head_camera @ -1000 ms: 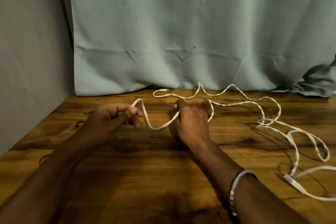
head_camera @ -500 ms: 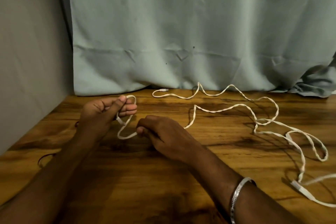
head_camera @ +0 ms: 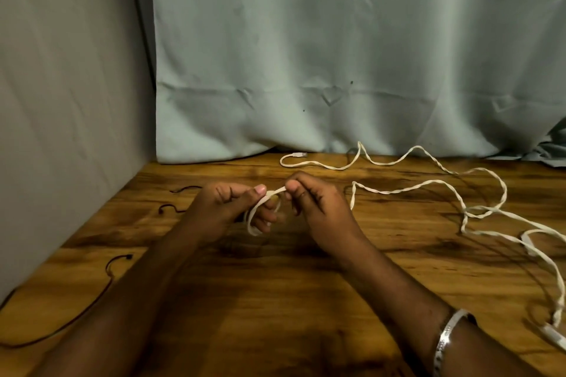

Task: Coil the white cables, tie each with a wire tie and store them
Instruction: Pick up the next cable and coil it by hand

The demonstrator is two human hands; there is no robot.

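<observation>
A long flat white cable (head_camera: 398,190) snakes over the wooden table (head_camera: 275,300) from the middle to the right edge. One plug end (head_camera: 299,155) lies by the curtain; another white plug (head_camera: 556,336) lies at the far right. My left hand (head_camera: 226,208) holds a small coil of the cable, loops wrapped round its fingers and its thumb pressing on top. My right hand (head_camera: 318,205) pinches the cable just right of that thumb, laying a strand onto the coil.
Thin dark wire ties lie on the table's left side: one (head_camera: 183,189) near the back, one (head_camera: 167,209) below it, one (head_camera: 118,260) nearer me. A pale green curtain (head_camera: 337,70) hangs behind, and a grey wall (head_camera: 61,101) closes the left.
My right hand has come up from the table to meet my left thumb, bringing another loop of cable onto the coil. The loose cable on the right has been drawn leftward.
</observation>
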